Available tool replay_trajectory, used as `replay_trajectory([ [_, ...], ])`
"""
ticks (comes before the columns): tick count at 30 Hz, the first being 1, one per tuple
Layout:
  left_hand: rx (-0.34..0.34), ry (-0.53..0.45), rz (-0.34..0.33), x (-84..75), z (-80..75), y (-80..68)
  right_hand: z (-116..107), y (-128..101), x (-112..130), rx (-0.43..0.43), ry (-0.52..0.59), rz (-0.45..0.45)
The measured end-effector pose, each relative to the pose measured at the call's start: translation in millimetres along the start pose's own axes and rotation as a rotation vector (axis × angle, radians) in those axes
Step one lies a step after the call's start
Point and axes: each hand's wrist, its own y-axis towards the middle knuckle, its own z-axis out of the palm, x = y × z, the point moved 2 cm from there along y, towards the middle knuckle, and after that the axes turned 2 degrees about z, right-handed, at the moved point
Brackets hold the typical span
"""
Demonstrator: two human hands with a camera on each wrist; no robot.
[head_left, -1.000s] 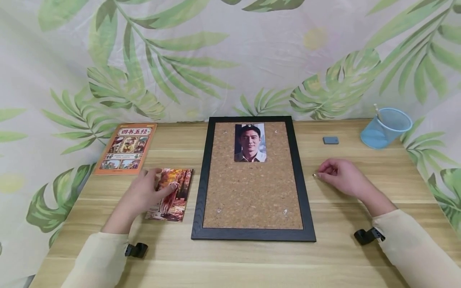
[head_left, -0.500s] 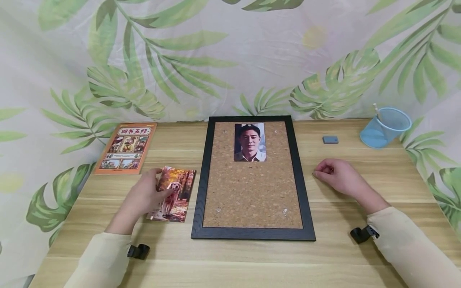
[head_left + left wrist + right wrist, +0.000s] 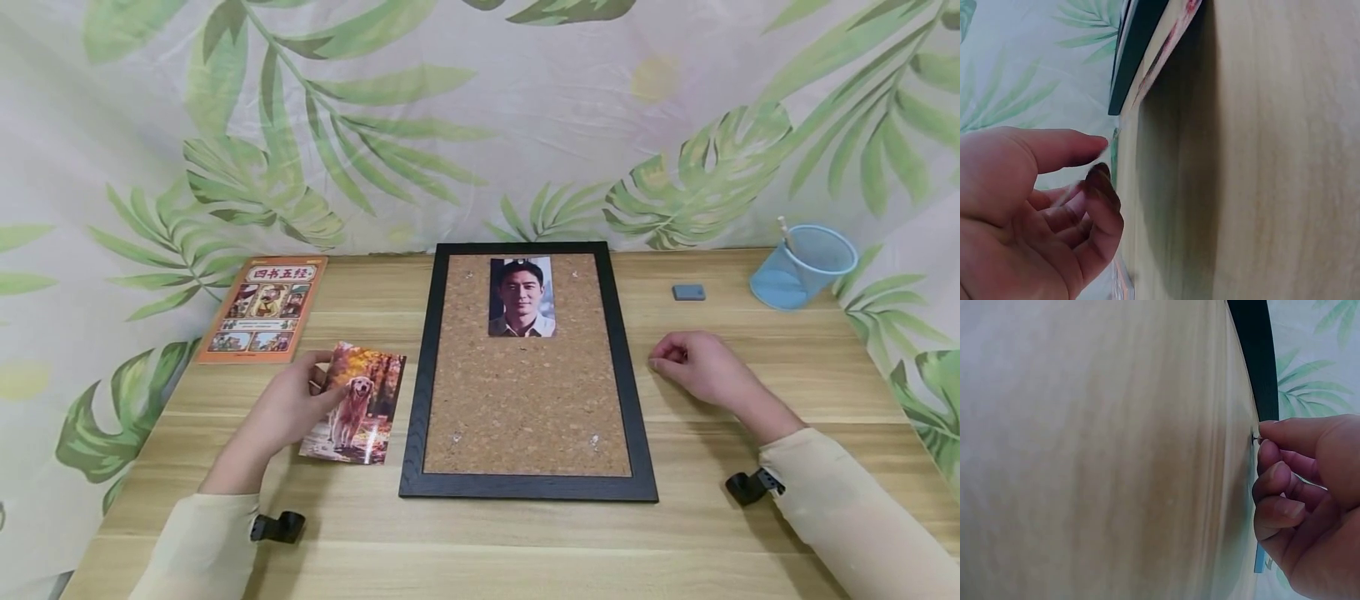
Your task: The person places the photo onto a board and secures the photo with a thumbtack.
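Note:
In the head view my left hand (image 3: 288, 408) pinches the left edge of a photo of a golden dog among autumn trees (image 3: 360, 408). Its thumb lies over the front, the other fingers at the back. From the left wrist that photo (image 3: 1169, 53) shows nearly edge-on, with a broad shadow under it. On the right side of the table, my right hand (image 3: 701, 371) has thumb and forefinger pressed together, holding a small metal thumbtack (image 3: 1259, 438) close over the wood. Between the hands lies a black-framed cork board (image 3: 525, 408), a portrait photo (image 3: 522, 300) tacked near its top.
Clear tacks sit near the cork's corners, such as one at lower right (image 3: 595, 442). An orange comic-style book (image 3: 262, 310) lies back left. Behind the right hand are a small blue-grey block (image 3: 688, 292) and a blue mesh pen cup (image 3: 802, 267) with a stick inside.
The left hand has shifted its grip to the photo's left edge, uncovering the dog and tilting the photo up. The right hand has picked the thumbtack off the table and moved slightly left.

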Motion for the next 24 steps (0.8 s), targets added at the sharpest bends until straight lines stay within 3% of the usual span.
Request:
replay_trajectory([
  [12,-0.047,-0.162,0.045,-2.6,-8.0,-4.7,-0.3,-0.8,2.1,0.012,-0.026,-0.003],
  [16,-0.075,-0.194,0.091,-5.3,-7.9,-6.6,-1.3,-1.7,4.5,0.009,-0.030,-0.003],
  [24,-0.087,-0.355,0.191,-14.3,-3.9,-8.9,-5.2,-5.9,10.0,-0.017,-0.002,0.001],
])
